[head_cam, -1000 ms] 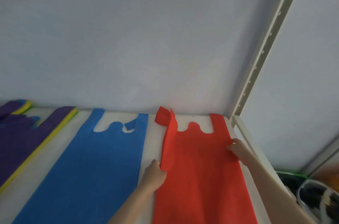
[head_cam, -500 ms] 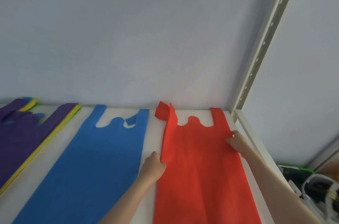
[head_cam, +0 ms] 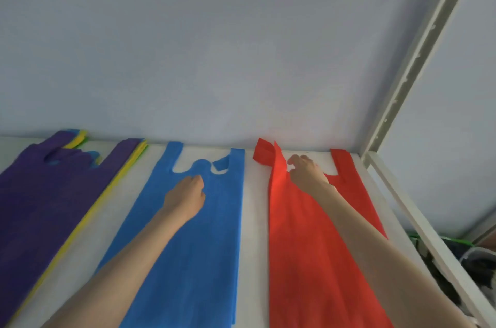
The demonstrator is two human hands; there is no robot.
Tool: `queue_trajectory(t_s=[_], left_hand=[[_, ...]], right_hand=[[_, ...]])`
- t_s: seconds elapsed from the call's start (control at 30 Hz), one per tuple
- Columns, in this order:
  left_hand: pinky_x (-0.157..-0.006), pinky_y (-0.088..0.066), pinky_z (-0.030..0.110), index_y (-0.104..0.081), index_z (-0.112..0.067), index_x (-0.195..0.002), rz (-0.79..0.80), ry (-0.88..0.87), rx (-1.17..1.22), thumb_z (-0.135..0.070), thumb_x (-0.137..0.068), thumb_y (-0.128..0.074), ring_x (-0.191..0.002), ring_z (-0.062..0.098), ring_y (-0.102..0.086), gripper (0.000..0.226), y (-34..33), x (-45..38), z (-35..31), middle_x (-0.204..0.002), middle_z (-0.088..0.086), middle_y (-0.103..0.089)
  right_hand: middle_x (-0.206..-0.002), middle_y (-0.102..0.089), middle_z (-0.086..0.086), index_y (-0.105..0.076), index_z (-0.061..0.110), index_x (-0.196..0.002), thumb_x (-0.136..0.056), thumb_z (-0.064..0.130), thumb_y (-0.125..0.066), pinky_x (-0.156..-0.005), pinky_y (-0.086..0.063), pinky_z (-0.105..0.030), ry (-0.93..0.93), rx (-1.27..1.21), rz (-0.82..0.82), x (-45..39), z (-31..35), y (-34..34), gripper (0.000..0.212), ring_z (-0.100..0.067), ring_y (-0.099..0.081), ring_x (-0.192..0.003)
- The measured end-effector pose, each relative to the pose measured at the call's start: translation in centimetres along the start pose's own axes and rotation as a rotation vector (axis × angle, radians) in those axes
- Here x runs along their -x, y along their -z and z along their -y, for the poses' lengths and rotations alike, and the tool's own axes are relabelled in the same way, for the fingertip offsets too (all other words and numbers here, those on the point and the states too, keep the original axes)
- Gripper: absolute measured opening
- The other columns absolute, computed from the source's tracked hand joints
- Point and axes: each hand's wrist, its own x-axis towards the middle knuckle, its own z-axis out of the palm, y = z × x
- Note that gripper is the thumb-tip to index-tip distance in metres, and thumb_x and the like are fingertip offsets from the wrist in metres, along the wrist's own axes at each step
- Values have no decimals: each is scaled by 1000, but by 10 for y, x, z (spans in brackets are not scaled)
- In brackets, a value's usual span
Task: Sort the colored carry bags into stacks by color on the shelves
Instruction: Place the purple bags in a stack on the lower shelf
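You face a storeroom or shop stockroom, white shelf (head_cam: 255,193) against a plain wall (head_cam: 214,46), slotted metal upright (head_cam: 413,59), flat carry bags (head_cam: 193,233) laid in colour rows.

single view only: a head-worn wide-angle camera, looking forward and slightly down across a white shelf (head_cam: 252,193) toward the pale wall behind it. the viewpoint sits close, above the near edge of the shelf; both forearms enter from the bottom of the frame, the left hand (head_cam: 185,196) over the blue bag (head_cam: 188,260), the right hand (head_cam: 308,174) over the red bag (head_cam: 308,260). the wall fills the upper half. a white shelf upright (head_cam: 418,59) slants along the right side. wide-angle distortion spreads the bags apart toward the bottom. no second view is supplied, so no overlap applies.
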Motion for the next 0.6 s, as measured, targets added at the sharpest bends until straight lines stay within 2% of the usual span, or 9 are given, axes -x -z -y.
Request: queue_trajectory(t_s=[0.1,0.2,0.27,0.43,0.53,0.6], left_hand=[[-85,-46,38,-52,-4,-110,-26,56,-49,-9,-95,-36,-107,28,-55,23,24,-1,62,-118,11,-55],[-93,-44,38,-50,-7,-119,-50,128,-47,-14,-95,-37,-119,27,-51,28,44,-2,138,-128,10,-51],[-95,-44,38,-52,-7,-118,-64,165,-36,-16,-94,-41,-121,27,-50,28,58,-5,197,-128,10,-53],[-95,-46,39,-52,-2,-118,-58,298,-53,-20,-93,-47,-117,34,-54,32,88,-11,350,-125,18,-56],[-97,-46,39,-49,2,-121,21,420,-38,-29,-93,-48,-118,37,-52,42,96,-4,428,-126,22,-54],[-98,-44,35,-49,2,-124,70,426,23,-33,-94,-48,-120,34,-52,47,97,0,459,-129,21,-54]], right_hand=[[-131,-49,-13,-51,9,-126,-87,0,-38,-107,-36,-37,114,0,23,-3,69,-24,42,-31,-44,-128],[-131,-51,-15,-52,5,-124,-89,2,-38,-100,-43,-36,171,0,50,-2,144,-53,38,-31,-49,-121],[-129,-54,-14,-53,3,-122,-91,1,-36,-96,-47,-37,167,-27,71,1,198,-73,36,-31,-52,-117],[-124,-57,-21,-56,0,-115,-95,11,-36,-93,-45,-39,74,-112,193,12,327,-138,31,-36,-55,-114],[-122,-60,-22,-50,6,-97,-93,14,-38,-79,-47,-35,-31,-118,264,22,377,-182,15,-33,-59,-94],[-125,-58,-20,-53,2,-111,-94,16,-39,-82,-49,-37,-116,-125,265,29,397,-203,26,-34,-60,-101]])
